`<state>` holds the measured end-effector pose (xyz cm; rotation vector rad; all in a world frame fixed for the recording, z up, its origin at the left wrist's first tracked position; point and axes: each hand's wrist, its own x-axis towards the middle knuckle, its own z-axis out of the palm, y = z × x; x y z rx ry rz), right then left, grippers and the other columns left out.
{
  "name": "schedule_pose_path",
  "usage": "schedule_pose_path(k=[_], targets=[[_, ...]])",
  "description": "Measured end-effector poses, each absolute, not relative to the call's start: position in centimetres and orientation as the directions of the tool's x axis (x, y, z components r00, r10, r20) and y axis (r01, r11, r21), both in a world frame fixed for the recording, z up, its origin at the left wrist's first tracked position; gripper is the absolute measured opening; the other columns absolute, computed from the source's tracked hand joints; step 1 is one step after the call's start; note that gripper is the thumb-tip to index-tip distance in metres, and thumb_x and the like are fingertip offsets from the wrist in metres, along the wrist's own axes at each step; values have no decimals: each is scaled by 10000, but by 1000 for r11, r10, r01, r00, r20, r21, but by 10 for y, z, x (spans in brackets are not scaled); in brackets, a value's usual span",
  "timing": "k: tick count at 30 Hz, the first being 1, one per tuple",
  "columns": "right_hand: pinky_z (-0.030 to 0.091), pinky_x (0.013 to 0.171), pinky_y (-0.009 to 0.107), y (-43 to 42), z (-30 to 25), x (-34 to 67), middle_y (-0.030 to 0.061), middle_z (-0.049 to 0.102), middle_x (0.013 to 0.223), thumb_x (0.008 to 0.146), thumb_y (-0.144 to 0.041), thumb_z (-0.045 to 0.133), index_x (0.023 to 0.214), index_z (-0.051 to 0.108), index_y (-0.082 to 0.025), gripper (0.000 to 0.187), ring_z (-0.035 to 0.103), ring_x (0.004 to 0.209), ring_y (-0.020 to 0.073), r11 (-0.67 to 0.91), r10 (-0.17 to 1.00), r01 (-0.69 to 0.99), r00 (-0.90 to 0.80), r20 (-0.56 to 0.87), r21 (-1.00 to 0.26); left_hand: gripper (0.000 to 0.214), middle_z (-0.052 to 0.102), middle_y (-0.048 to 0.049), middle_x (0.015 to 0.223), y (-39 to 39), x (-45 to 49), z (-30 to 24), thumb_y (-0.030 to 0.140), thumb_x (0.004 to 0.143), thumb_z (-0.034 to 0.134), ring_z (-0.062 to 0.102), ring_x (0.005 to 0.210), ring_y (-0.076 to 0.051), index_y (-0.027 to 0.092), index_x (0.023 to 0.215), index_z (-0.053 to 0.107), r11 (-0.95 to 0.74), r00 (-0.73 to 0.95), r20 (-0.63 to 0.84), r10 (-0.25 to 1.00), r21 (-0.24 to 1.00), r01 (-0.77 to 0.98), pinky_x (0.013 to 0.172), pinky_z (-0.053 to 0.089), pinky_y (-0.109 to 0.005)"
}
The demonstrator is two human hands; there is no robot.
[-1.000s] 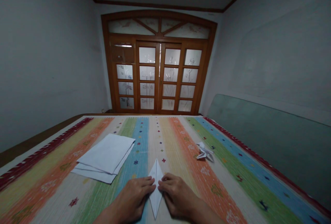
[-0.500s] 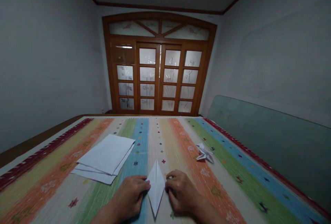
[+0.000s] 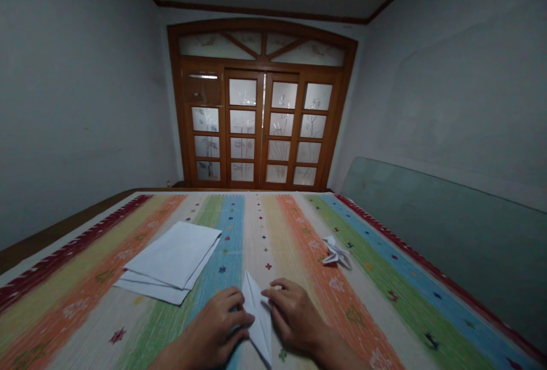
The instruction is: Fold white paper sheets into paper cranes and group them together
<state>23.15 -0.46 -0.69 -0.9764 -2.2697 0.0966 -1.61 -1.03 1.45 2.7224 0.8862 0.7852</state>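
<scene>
A white folded paper (image 3: pixel 257 314), long and diamond-shaped with pointed ends, lies at the near middle of the table, tilted a little. My left hand (image 3: pixel 220 324) is at its left edge, fingers closed against the paper. From the right, my right hand (image 3: pixel 293 313) pinches the opposite edge, where a flap seems slightly raised. Some fingertips are hidden behind the paper and the knuckles. Farther right sits a finished-looking folded paper figure (image 3: pixel 337 253) with several points, apart from both hands.
A stack of white paper sheets (image 3: pixel 173 256) lies on the left. The striped tablecloth (image 3: pixel 359 324) covers the table. Along the right side stands a pale green panel (image 3: pixel 427 227). Wooden glass-paned doors (image 3: pixel 262 119) are beyond the far edge.
The folded paper has turned, its top tip leaning left and its bottom tip shifting right. My right fingers have moved over its right edge, and my left fingers have shifted onto the paper.
</scene>
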Motion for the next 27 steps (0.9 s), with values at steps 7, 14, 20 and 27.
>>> schedule_pose_path(k=[7,14,20,27], targets=[[544,911,389,-7,4,229,122,768,1045,901,-162,537,1155,702,-186,304,677,1038,273,702,711,561,-512,483,-438,289,657,-69,1033,-13,-17,19,82,912,594,599,973,-231,272,1100,703,-798,737,321,595,345,494,831,458,-347],[472,1004,427,-10,1,230,138,697,1218,885,-314,643,1251,653,-202,384,610,1157,290,689,723,517,-538,433,-508,231,668,-67,1019,-10,-15,15,109,914,625,602,971,-243,262,1067,706,-799,740,308,598,298,522,810,437,-349],[453,914,407,-18,6,222,70,694,1065,723,-312,803,1040,660,-227,357,599,996,270,684,725,550,-583,366,-479,184,680,-80,1002,-13,-9,16,132,940,617,610,954,-246,232,1064,710,-782,722,306,621,302,545,802,456,-349],[454,872,340,-16,1,219,67,695,1017,808,-161,661,952,657,-210,152,607,964,233,683,730,579,-568,380,-445,233,690,-64,1085,-14,-11,17,154,894,689,611,1038,-255,245,1108,686,-729,689,280,668,431,532,913,466,-374]])
